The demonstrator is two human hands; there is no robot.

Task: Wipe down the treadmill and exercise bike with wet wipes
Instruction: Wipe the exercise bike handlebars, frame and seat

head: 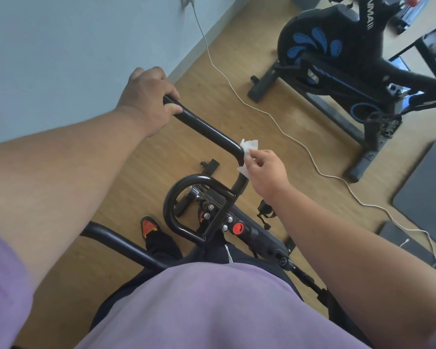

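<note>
I look down on an exercise bike's black handlebar from above. My left hand grips the far end of the bar's left arm. My right hand pinches a crumpled white wet wipe and holds it against the bend of the bar, where the tube turns down toward the stem. Below the bend sits a black loop handle and a red knob on the frame.
A second exercise bike, black with blue flywheel marks, stands at the upper right on the wood floor. A white cable snakes from the wall across the floor. Dark grey mats lie at the right. A light blue wall runs along the left.
</note>
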